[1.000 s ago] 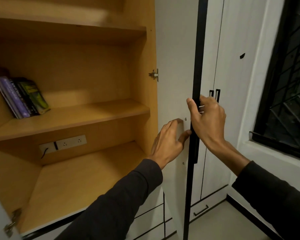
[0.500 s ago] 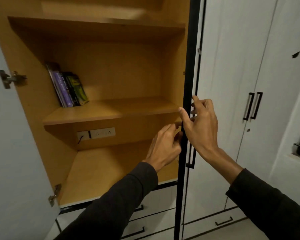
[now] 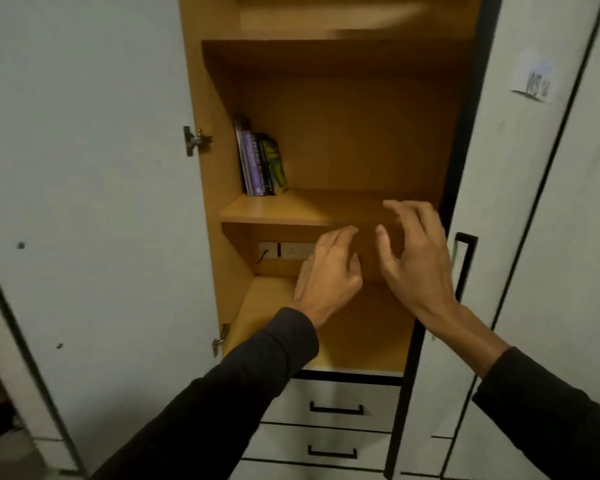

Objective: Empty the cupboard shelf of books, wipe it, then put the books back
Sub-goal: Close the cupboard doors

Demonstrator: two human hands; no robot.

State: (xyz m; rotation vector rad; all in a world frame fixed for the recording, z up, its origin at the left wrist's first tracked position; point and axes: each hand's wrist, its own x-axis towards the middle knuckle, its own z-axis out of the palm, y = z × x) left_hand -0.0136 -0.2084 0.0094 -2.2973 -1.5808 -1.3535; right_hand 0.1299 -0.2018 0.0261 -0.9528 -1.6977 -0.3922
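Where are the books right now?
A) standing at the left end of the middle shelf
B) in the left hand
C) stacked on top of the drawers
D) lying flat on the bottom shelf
A: the books stand leaning against the cupboard's left wall on the middle shelf; the left hand and right hand hold nothing.

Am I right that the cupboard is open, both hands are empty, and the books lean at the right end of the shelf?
Not quite. The head view shows the books leaning at the left end of the shelf, against the side wall. The rest holds: the cupboard is open, and the left hand and right hand hold nothing.
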